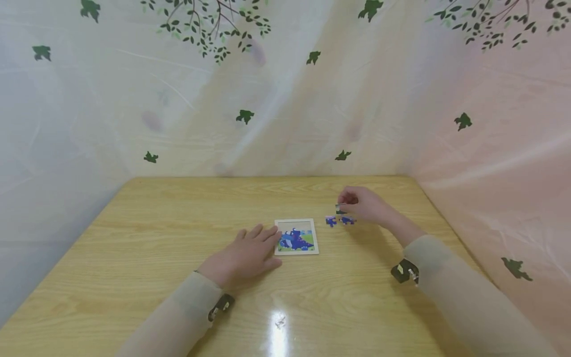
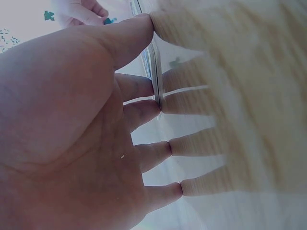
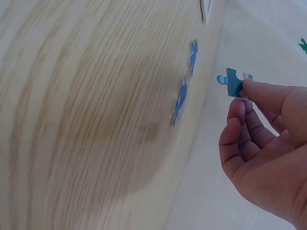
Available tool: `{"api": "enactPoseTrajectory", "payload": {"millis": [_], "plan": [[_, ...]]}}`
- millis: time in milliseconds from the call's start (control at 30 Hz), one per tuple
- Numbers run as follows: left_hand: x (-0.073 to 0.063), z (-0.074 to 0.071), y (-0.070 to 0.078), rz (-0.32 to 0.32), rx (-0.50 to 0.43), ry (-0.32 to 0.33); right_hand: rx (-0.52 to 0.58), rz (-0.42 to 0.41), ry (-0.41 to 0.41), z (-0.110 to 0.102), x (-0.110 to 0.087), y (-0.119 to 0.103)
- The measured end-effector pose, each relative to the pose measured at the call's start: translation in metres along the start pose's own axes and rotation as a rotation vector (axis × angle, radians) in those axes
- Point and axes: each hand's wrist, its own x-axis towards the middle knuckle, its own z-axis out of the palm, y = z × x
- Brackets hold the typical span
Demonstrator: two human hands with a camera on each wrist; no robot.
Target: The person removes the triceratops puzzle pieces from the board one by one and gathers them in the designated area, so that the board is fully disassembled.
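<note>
Nearest, the person's left hand (image 1: 247, 253) lies low over the surface (image 1: 178, 208), fingers spread and straight, holding nothing; its foremost fingertips meet the left edge of the puzzle frame (image 1: 299, 253), and the thumb sits apart, just below the lower left corner. The frame lies flat, a little right of the left hand. Inside it, a blue dinosaur (image 1: 295, 240) on green ground fills the lower part, while the strip along the top looks bare. I judge the puzzle to be past halfway, with the upper part left to fill; how the seams sit is too small to tell.

Just right of the frame's upper part, two loose pieces lie side by side on the surface: a left piece (image 1: 330, 221) and a right piece (image 1: 346, 220), both bluish purple. Neither is placed. Slightly beyond them, the right hand (image 1: 363, 204) pinches a teal piece (image 3: 234, 84) between thumb and forefinger, the other fingers curled in loosely behind. The right wrist view shows this third piece raised clear of the surface, one knob jutting free. The right forearm slants in from the lower right.

Farthest off, a pale cloth (image 1: 276, 99) with dark green leaves hangs behind the surface.
</note>
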Motion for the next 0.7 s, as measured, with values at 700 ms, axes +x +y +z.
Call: {"api": "enactPoseTrajectory", "payload": {"millis": [700], "plan": [[-0.001,0.002,0.001,-0.003,0.016,0.012,0.085,0.111,-0.06,-0.024,-0.024,0.055]]}}
